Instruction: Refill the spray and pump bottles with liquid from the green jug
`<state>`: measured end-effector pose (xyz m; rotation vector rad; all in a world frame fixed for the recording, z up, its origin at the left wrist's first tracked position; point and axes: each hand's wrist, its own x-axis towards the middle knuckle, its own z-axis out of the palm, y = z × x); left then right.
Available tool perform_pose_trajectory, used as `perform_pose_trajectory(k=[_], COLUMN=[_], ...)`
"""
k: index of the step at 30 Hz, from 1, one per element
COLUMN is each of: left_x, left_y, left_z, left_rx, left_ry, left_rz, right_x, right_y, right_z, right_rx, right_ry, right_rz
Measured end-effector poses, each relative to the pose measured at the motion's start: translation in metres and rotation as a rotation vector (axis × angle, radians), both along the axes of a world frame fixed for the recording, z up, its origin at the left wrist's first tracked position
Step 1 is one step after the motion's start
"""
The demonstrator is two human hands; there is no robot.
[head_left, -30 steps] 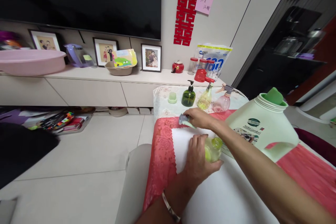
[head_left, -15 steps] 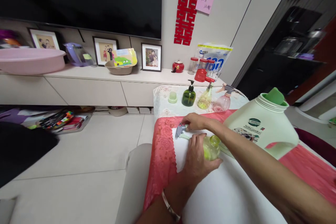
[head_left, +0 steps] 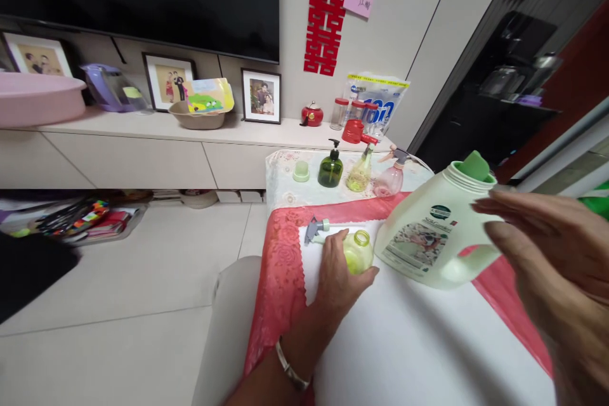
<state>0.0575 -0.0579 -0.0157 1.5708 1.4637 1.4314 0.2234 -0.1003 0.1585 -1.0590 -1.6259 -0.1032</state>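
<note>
My left hand (head_left: 339, 276) is wrapped round a small green spray bottle (head_left: 358, 251) that stands open-necked on a white cloth (head_left: 409, 342). Its grey-and-green spray head (head_left: 314, 228) lies on the cloth just beyond my fingers. My right hand (head_left: 556, 247) is close to the camera at the right, fingers stretched out and empty, right beside a big pale-green detergent jug (head_left: 435, 231). The jug stands on the cloth, and its open mouth has a green spout.
A red lace cloth (head_left: 280, 260) covers the table. At its far end stand a dark green pump bottle (head_left: 330, 168), a yellow sprayer (head_left: 360, 171), a pink sprayer (head_left: 391, 179) and a small green cap (head_left: 301, 171). Behind is a low cabinet (head_left: 143, 146) with photo frames and jars.
My right hand has let go of the spray head, which now lies on the cloth, and has drawn back to the right beside the jug. The left hand still grips the bottle.
</note>
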Motion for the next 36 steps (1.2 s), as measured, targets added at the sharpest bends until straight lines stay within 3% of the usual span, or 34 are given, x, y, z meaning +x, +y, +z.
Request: perform_pose_trajectory(k=[3, 5, 8, 11, 15, 23, 27, 31, 36], left_x=[-0.002, -0.002, -0.002, -0.002, -0.002, -0.003, -0.003, -0.004, -0.004], left_y=[0.000, 0.001, 0.001, 0.001, 0.002, 0.006, 0.006, 0.005, 0.004], left_z=[0.003, 0.004, 0.004, 0.004, 0.003, -0.003, -0.003, 0.000, 0.004], left_rx=[-0.006, -0.014, -0.027, -0.026, -0.018, 0.039, 0.026, 0.005, -0.021], left_ry=[0.010, 0.016, 0.023, 0.031, 0.057, 0.076, 0.070, 0.066, 0.063], left_rz=[-0.027, -0.040, -0.038, -0.035, -0.037, -0.033, -0.056, -0.073, -0.083], right_x=[0.039, 0.066, 0.104, 0.125, 0.122, 0.121, 0.121, 0.114, 0.115], right_y=[-0.007, -0.003, 0.006, 0.014, 0.019, 0.043, 0.059, 0.061, 0.039], right_z=[-0.014, -0.026, -0.046, -0.064, -0.079, -0.110, -0.121, -0.119, -0.095], right_rx=[-0.035, -0.055, -0.209, -0.451, -0.642, -0.721, -0.715, -0.654, -0.636], right_ry=[0.182, 0.277, 0.391, 0.457, 0.514, 0.633, 0.671, 0.628, 0.515], right_rz=[-0.256, -0.351, -0.360, -0.264, -0.176, -0.137, -0.199, -0.265, -0.350])
